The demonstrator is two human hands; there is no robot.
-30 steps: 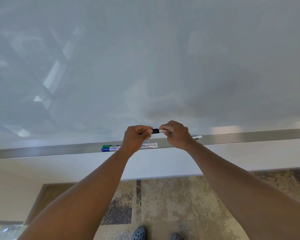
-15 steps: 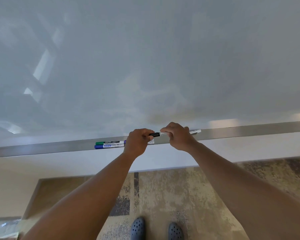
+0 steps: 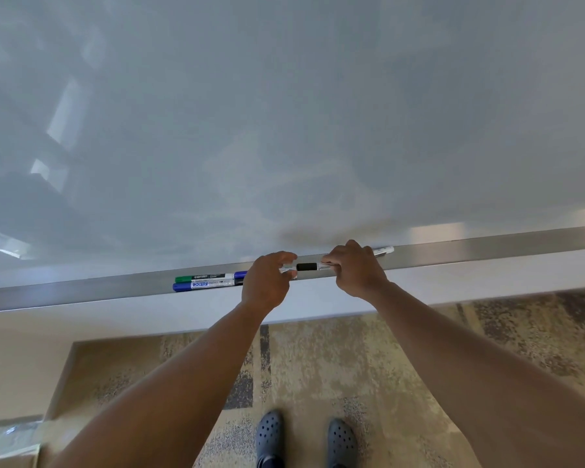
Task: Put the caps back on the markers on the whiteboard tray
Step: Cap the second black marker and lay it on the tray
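Two capped markers lie left of your left hand [image 3: 267, 285] on the whiteboard tray [image 3: 81, 292]: a green marker [image 3: 205, 277] reading "camlin" and a blue marker [image 3: 203, 285]. Your right hand [image 3: 355, 268] grips a black-capped marker [image 3: 307, 266], lengthwise along the tray, cap pointing left. Your left fingers curl loosely beside the cap.

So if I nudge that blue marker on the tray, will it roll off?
The blue marker looks round and smooth, so it would probably roll. It lies lengthwise beside the green marker on the tray, near the front edge, so it might drop.
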